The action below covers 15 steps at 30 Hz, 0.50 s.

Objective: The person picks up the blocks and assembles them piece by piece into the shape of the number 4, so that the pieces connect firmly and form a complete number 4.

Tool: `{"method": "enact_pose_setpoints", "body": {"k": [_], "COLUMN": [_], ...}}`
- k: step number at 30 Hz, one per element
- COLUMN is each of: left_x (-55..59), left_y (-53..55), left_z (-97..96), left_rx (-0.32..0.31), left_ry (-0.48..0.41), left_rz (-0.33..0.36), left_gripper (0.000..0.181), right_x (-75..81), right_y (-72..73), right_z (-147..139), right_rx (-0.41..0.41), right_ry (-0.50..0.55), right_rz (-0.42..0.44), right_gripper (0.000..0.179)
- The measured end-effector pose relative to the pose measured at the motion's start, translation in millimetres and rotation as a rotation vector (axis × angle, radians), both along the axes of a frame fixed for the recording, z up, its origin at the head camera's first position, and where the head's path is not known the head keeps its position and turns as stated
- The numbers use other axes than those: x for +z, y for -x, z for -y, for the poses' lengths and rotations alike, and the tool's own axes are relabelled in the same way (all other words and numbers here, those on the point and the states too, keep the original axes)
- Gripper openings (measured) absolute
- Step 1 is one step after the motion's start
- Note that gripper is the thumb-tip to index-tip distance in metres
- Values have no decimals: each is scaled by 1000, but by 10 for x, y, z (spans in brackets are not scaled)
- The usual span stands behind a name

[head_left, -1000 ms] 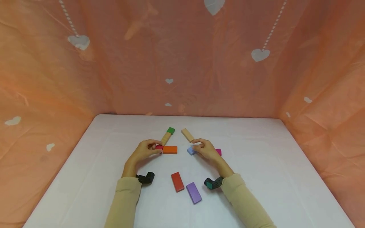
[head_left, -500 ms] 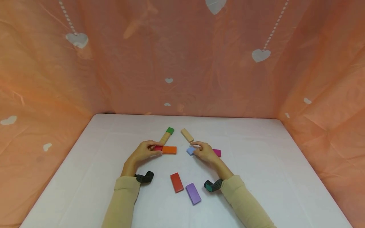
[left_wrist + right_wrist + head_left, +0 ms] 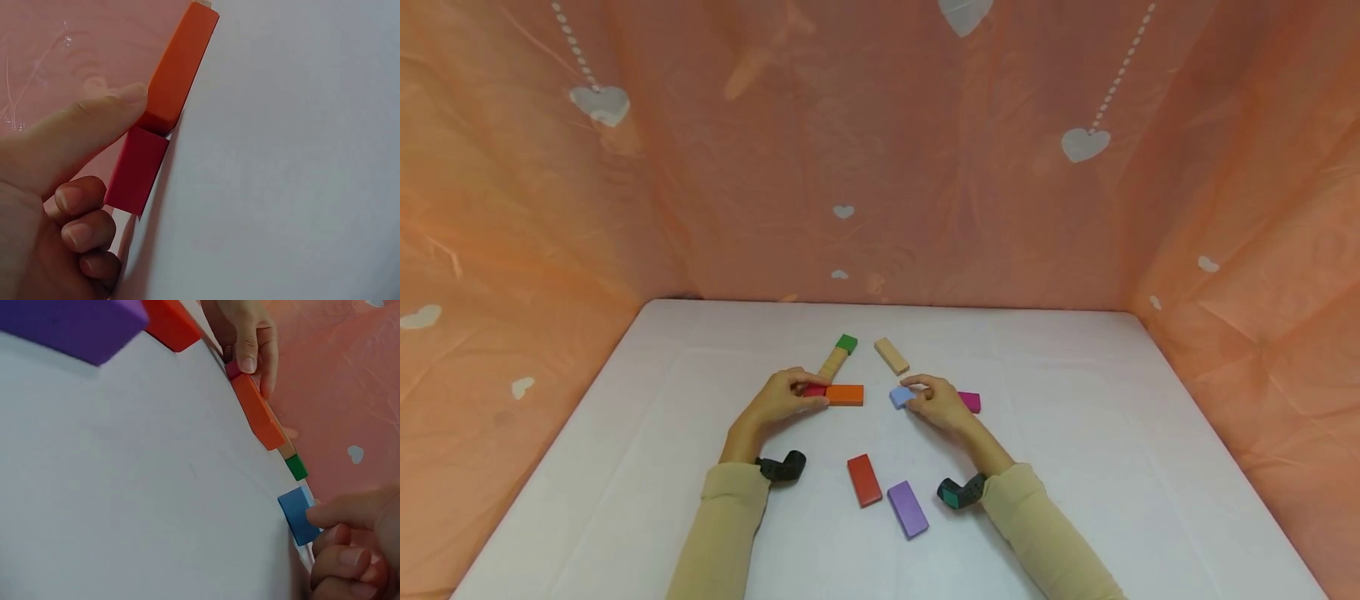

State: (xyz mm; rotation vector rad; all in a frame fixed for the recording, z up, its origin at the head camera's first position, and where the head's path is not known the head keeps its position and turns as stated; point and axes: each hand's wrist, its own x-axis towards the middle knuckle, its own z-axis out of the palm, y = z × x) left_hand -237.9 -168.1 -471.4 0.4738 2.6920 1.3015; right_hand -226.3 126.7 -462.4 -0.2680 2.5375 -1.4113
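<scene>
In the head view, my left hand (image 3: 782, 394) pinches the left end of an orange block (image 3: 846, 395) between thumb and index finger. A crimson block (image 3: 137, 170) touches that end and is partly covered by the hand. My right hand (image 3: 938, 402) holds a small light blue block (image 3: 901, 397), its thumb against the near side, as the right wrist view also shows. Between the orange and blue blocks is a short gap. Partly behind the right hand lies a magenta block (image 3: 970, 402). A plain wooden block (image 3: 834, 364) slants up from the left hand to a green block (image 3: 847, 343).
Another plain wooden block (image 3: 891, 356) lies slanted beyond the right hand. Nearer the body, a red block (image 3: 865, 481) and a purple block (image 3: 907, 510) rest between the forearms. The white table (image 3: 1075, 467) is enclosed by orange cloth (image 3: 880, 167) with heart shapes.
My right index finger has come slightly nearer to the body, beside the light blue block. The left hand and the blocks look almost still.
</scene>
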Motion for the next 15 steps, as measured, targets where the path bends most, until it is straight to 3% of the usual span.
{"method": "enact_pose_setpoints", "body": {"k": [9, 15], "left_x": [2, 6], "left_y": [-4, -16], "left_z": [-6, 1], "left_rx": [-1, -6], "left_ry": [-9, -2], "left_rz": [-13, -18], "left_gripper": [31, 31], "right_x": [-37, -30], "right_y": [-4, -15], "right_z": [17, 19], "right_rx": [-11, -5], "right_ry": [1, 27], "right_rz": [-54, -33], "right_gripper": [34, 37]}}
